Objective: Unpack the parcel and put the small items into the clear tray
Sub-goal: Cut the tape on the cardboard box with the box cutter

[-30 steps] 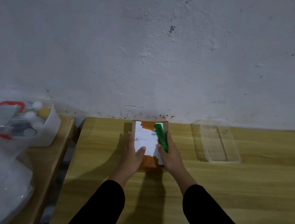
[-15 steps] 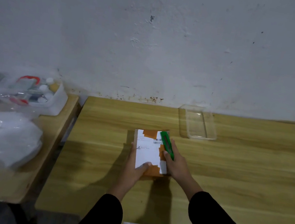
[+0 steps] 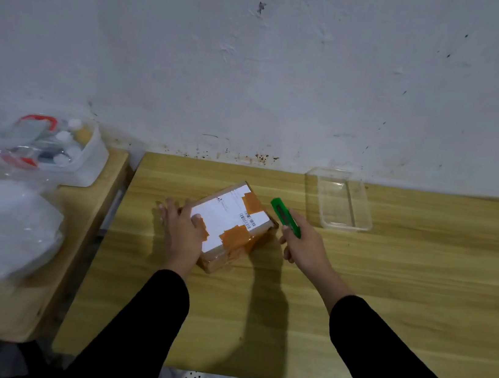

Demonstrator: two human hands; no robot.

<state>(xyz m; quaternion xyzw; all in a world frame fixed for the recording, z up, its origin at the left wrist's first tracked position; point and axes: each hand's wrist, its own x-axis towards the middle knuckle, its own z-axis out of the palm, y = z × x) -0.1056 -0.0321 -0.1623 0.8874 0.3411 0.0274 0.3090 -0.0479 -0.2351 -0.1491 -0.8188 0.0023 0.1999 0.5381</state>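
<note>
A cardboard parcel (image 3: 230, 221) with a white label and orange tape patches lies turned at an angle on the wooden table (image 3: 354, 299). My left hand (image 3: 180, 230) lies flat on its left side, thumb on the label, holding it down. To the right of the parcel, my right hand (image 3: 305, 246) grips a green utility knife (image 3: 284, 216), lifted off the box with its tip pointing up and away. The clear tray (image 3: 341, 201) stands empty at the table's back right, near the wall.
A second, lower table (image 3: 0, 307) at the left carries clear plastic bags (image 3: 2, 224) and a white bin (image 3: 85, 159) of small bottles and tools. A gap separates the two tables. The wall runs right behind the table's far edge.
The parcel has been turned clockwise to sit at an angle. My right hand with the green knife has come off the box and moved to the right of it.
</note>
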